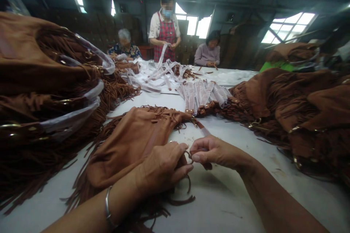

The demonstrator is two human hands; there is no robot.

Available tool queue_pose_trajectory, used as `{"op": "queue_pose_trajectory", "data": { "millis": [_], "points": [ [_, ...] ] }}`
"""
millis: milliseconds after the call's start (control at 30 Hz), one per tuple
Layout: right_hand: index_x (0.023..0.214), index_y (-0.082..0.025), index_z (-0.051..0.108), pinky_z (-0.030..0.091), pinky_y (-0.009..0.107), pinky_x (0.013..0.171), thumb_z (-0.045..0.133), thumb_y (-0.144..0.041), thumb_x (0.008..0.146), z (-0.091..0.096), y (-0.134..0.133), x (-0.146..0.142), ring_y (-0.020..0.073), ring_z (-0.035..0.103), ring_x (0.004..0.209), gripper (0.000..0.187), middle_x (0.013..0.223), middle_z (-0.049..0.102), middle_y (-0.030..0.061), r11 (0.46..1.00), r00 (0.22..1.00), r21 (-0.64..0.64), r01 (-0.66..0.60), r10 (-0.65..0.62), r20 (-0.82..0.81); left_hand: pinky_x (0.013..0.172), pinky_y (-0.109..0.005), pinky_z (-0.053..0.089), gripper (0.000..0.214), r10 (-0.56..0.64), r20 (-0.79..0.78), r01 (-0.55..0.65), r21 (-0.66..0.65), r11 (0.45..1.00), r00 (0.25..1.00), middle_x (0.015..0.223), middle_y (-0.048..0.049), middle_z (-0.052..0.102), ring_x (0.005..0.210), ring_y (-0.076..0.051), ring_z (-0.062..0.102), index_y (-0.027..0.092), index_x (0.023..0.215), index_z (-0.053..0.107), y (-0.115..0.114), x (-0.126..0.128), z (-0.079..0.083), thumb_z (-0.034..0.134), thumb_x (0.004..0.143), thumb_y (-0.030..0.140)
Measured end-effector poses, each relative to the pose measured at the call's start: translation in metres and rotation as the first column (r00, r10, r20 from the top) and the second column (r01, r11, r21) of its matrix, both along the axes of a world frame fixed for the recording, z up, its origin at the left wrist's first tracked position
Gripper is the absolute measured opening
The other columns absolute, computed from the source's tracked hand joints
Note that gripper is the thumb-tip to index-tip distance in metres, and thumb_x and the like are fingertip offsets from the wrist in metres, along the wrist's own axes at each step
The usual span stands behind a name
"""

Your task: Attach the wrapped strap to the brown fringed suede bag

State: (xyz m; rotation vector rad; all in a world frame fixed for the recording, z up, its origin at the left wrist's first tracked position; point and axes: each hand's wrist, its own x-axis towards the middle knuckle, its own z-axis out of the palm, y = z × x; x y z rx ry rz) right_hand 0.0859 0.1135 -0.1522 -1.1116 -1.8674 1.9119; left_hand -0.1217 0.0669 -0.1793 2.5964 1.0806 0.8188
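Observation:
A brown suede-like fringed bag (131, 142) lies on the white table in front of me, its fringe hanging toward me. My left hand (164, 165) is closed over the near corner of the bag, thumb and fingers curled around it. A small ring-like piece (188, 156) shows between my two hands; what it is made of is hard to tell. My right hand (216, 153) pinches a brown strap, whose plastic-wrapped part (202, 130) runs back to a metal clasp (194, 121) at the bag's far corner. My fingers partly hide both holds.
Stacked fringed bags (49, 80) with wrapped handles rise on the left, and more bags (295, 109) lie on the right. Wrapped straps (202, 94) sit in a row beyond my bag. Behind a heap of wrapping (164, 72), three people work, one standing in a checked apron (166, 32).

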Motion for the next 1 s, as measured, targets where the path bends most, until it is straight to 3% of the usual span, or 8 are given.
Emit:
{"op": "queue_pose_trajectory", "data": {
  "millis": [67, 167, 400, 600, 800, 1000],
  "points": [
    [0.078, -0.009, 0.06, 0.037, 0.017, 0.048, 0.065, -0.04, 0.074, 0.001, -0.005, 0.006, 0.0061, 0.046, 0.053, 0.031, 0.061, 0.05, -0.0016, 0.996, 0.999, 0.077, 0.035, -0.033, -0.026, 0.061, -0.024, 0.041, 0.022, 0.014, 0.01, -0.015, 0.015, 1.0, 1.0, 0.079, -0.0019, 0.054, 0.068, -0.013, 0.051, 0.017, 0.102, 0.048, -0.001, 0.002, 0.0, 0.05, 0.085, 0.031],
    [0.073, -0.009, 0.059, 0.031, 0.016, 0.043, 0.062, -0.042, 0.076, 0.002, -0.011, 0.009, 0.0044, 0.039, 0.046, 0.033, 0.056, 0.046, -0.0034, 0.987, 0.994, 0.118, 0.106, -0.103, -0.034, 0.059, -0.024, 0.039, 0.022, 0.01, -0.018, -0.009, 0.039, 0.999, 1.0, 0.079, -0.0016, 0.052, 0.066, -0.013, 0.05, 0.018, 0.102, 0.049, -0.002, 0.003, 0.001, 0.05, 0.084, 0.031],
    [0.065, -0.01, 0.058, 0.013, 0.017, 0.034, 0.065, -0.04, 0.07, -0.005, -0.009, 0.002, 0.0028, 0.026, 0.036, 0.031, 0.043, 0.04, -0.0062, 0.982, 0.979, 0.032, 0.184, -0.18, -0.097, 0.057, -0.024, 0.039, 0.021, -0.052, -0.031, 0.052, -0.026, 0.998, 0.998, 0.079, -0.0006, 0.051, 0.064, -0.012, 0.048, 0.018, 0.097, 0.049, 0.0, -0.002, 0.003, 0.053, 0.079, 0.028],
    [0.065, -0.009, 0.059, 0.011, 0.017, 0.033, 0.067, -0.039, 0.067, -0.01, -0.001, 0.002, 0.0021, 0.027, 0.034, 0.031, 0.046, 0.047, -0.0039, 0.984, 0.979, -0.034, 0.172, -0.175, -0.107, 0.055, -0.023, 0.038, 0.012, -0.038, -0.053, 0.042, 0.072, 0.997, 0.998, 0.073, -0.0003, 0.053, 0.061, -0.012, 0.049, 0.016, 0.086, 0.051, 0.006, 0.0, 0.002, 0.052, 0.081, 0.027],
    [0.062, -0.009, 0.057, 0.012, 0.018, 0.035, 0.062, -0.041, 0.074, -0.009, -0.009, 0.003, 0.0023, 0.028, 0.033, 0.035, 0.039, 0.043, -0.0048, 0.983, 0.976, -0.016, 0.184, -0.185, -0.119, 0.052, -0.023, 0.039, 0.018, -0.002, -0.003, 0.003, 0.17, 0.985, 1.0, 0.068, -0.0003, 0.055, 0.059, -0.013, 0.051, 0.014, 0.092, 0.05, 0.009, 0.001, -0.001, 0.05, 0.084, 0.031],
    [0.06, -0.009, 0.055, 0.01, 0.018, 0.036, 0.064, -0.041, 0.072, -0.012, -0.008, 0.001, 0.002, 0.028, 0.034, 0.035, 0.042, 0.043, -0.0047, 0.97, 0.961, -0.047, 0.239, -0.243, -0.133, 0.049, -0.022, 0.039, 0.019, 0.011, -0.007, -0.009, 0.227, 0.974, 1.0, 0.065, -0.0002, 0.056, 0.055, -0.012, 0.052, 0.014, 0.089, 0.051, 0.013, 0.002, -0.004, 0.048, 0.086, 0.033]
  ]
}}
